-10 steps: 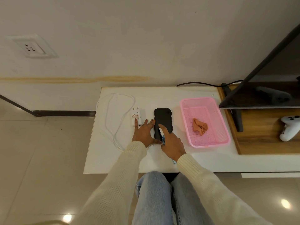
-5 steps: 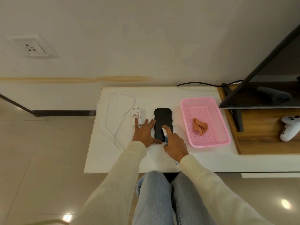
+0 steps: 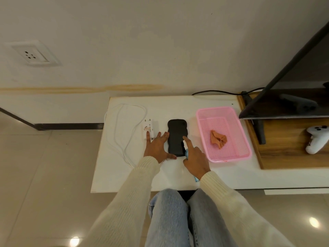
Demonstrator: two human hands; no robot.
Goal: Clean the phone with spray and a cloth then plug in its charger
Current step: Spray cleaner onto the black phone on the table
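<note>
I see phone (image 3: 176, 134) mid-surface (image 3: 110, 175), charger (image 3: 149, 128) just left, pink basket (image 3: 245, 132) right, bare room toward near edge | left hand (image 3: 156, 147) fingers (image 3: 148, 136) spread flat against phone's left side | right hand (image 3: 195, 159) gripping blue spray bottle (image 3: 187, 152), index over phone's lower corner

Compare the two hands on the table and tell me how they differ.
The left hand lies flat with fingers spread, holding nothing; the right hand grips a pale blue spray bottle. The left hand rests against the left edge of the black phone; the right hand is over its lower right corner, index finger extended. Both come from cream sleeves.
</note>
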